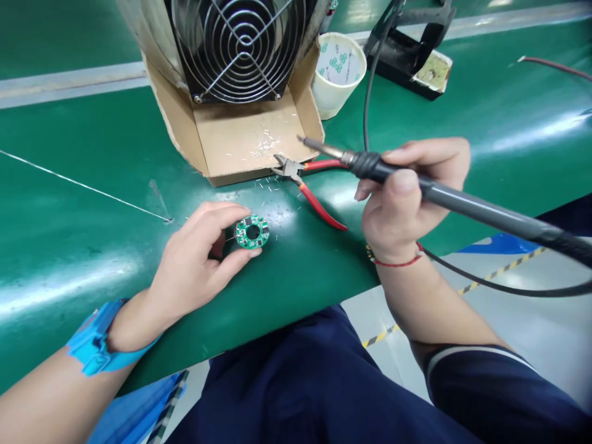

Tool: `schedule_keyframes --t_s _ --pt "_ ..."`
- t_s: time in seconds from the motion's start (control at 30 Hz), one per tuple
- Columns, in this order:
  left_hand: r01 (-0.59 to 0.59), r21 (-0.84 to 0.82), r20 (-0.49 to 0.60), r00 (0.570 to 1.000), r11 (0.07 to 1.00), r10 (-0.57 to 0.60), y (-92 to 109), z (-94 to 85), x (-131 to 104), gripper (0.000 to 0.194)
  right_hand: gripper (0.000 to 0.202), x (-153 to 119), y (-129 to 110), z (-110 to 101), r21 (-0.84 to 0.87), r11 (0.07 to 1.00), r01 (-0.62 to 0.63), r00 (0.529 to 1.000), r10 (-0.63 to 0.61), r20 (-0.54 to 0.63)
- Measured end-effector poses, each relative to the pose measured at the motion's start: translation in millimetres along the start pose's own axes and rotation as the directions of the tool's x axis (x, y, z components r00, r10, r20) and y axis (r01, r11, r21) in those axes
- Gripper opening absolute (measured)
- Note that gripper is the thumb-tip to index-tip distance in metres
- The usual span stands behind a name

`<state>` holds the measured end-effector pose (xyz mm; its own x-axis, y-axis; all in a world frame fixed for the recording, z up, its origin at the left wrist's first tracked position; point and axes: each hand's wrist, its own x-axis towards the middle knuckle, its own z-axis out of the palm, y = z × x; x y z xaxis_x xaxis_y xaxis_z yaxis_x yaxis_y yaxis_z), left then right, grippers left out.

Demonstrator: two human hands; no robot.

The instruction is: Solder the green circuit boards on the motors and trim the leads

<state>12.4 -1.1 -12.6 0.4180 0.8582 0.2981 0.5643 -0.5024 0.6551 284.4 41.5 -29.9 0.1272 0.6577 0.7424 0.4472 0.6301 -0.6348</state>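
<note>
Between its thumb and fingers, my left hand [198,259] grips a small round green circuit board [242,233] with a dark centre, held over the green table [296,277]. My right hand [407,197] is closed around a soldering iron [485,213], whose tip points left, above the cardboard tray's right corner and apart from the board. Red-handled cutters [319,200] lie between my hands, their jaws at the front edge of the cardboard tray [222,145]. A thin wire [83,184] runs from the left toward my left hand.
A fan [245,55] with a metal grille stands in the cardboard tray, behind scattered wire clippings [268,145]. A tape roll [340,71] and an iron stand with a sponge [432,74] are behind. The iron's black cable [369,105] hangs near my right hand.
</note>
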Motion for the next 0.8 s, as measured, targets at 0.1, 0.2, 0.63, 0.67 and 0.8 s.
schedule_keyframes --t_s 0.1,0.2,0.63,0.67,0.8 --pt "-0.061 0.044 -0.021 0.998 0.997 0.062 -1 0.8 0 0.038 0.026 -5 -9 5 0.146 0.989 -0.019 1.000 0.020 -0.005" --pt "-0.111 0.056 -0.035 0.993 0.992 0.113 -2 1.7 1 0.039 0.028 -8 -14 7 0.205 0.977 -0.052 0.999 0.053 0.001" --pt "-0.146 0.097 -0.027 0.988 0.985 0.149 -2 2.9 2 0.035 0.031 -4 -7 8 0.274 0.959 -0.079 0.991 0.106 -0.085" --pt "-0.138 0.090 -0.019 0.990 0.986 0.140 -3 3.0 2 0.035 0.031 -3 -6 8 0.279 0.957 -0.077 0.991 0.105 -0.086" --pt "-0.132 0.033 -0.013 0.991 0.991 0.132 -3 2.5 1 0.035 0.031 -2 -6 8 0.263 0.963 -0.065 0.994 0.086 -0.070"
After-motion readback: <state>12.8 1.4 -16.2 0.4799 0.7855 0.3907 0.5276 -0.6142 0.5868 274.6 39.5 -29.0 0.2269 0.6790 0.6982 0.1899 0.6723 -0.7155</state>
